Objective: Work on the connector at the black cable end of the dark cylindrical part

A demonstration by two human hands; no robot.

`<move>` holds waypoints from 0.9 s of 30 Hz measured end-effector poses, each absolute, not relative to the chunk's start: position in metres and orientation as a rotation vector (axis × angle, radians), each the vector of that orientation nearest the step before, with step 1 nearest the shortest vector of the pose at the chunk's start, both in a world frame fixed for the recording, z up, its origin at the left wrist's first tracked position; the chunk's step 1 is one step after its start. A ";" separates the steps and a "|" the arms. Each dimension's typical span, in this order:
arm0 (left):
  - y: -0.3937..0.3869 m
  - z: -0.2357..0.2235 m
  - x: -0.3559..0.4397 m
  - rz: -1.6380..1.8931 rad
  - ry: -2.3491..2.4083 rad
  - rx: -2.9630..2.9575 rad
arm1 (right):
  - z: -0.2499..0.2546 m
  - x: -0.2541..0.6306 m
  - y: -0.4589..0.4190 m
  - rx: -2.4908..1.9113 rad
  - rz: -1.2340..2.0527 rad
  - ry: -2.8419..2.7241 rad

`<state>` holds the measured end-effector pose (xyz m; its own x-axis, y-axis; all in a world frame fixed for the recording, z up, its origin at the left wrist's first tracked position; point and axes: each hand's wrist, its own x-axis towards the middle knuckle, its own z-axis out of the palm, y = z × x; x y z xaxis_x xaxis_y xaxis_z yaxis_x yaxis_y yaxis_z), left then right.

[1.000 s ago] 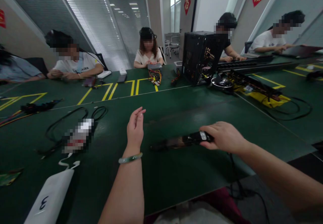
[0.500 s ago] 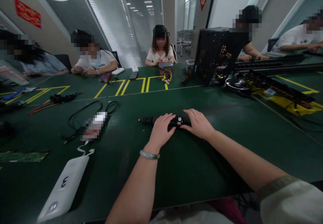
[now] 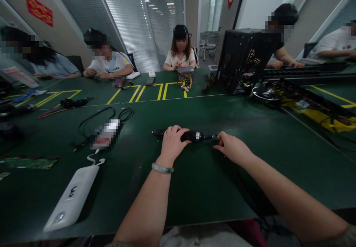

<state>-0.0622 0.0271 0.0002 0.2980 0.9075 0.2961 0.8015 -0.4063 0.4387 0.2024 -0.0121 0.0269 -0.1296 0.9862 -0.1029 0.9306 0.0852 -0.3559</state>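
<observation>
The corded electric screwdriver (image 3: 198, 136) is lying on the green tabletop (image 3: 194, 191), its bit tip (image 3: 152, 132) pointing left; the left hand (image 3: 172, 143) is grasping the barrel from above; the right hand (image 3: 235, 147) is curling its fingers at the tail end, though whether they are gripping it I cannot tell; the work seems to be standing at the handling stage, the tip meeting no part and the business at the tail looking unfinished; a white power bank (image 3: 72, 195) marked 3 is lying to the left, a blurred-out device (image 3: 106, 135) just beyond it; a green circuit board (image 3: 29, 162) is lying farther left; across the table, a black computer case (image 3: 236, 59) is standing, blocking part of a co-worker (image 3: 280, 41).
</observation>
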 end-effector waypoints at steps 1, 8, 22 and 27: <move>0.025 0.000 -0.063 0.738 1.584 2.367 | 0.027 0.203 -0.011 -1.962 0.535 -2.173; 0.015 0.003 -0.066 0.809 1.609 2.368 | 0.025 0.205 -0.009 -1.874 0.738 -2.135; 0.004 0.015 -0.045 0.754 1.485 2.526 | 0.015 0.206 -0.023 -1.634 0.888 -1.912; -0.004 0.021 -0.020 0.720 1.349 2.687 | 0.006 0.203 -0.021 -1.561 0.965 -1.829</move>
<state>-0.0197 -0.0044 0.0206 0.5111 0.7695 0.3829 0.7464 -0.6183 0.2463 0.2029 -0.0207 0.0063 -0.1797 0.9826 -0.0462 0.5931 0.0708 -0.8020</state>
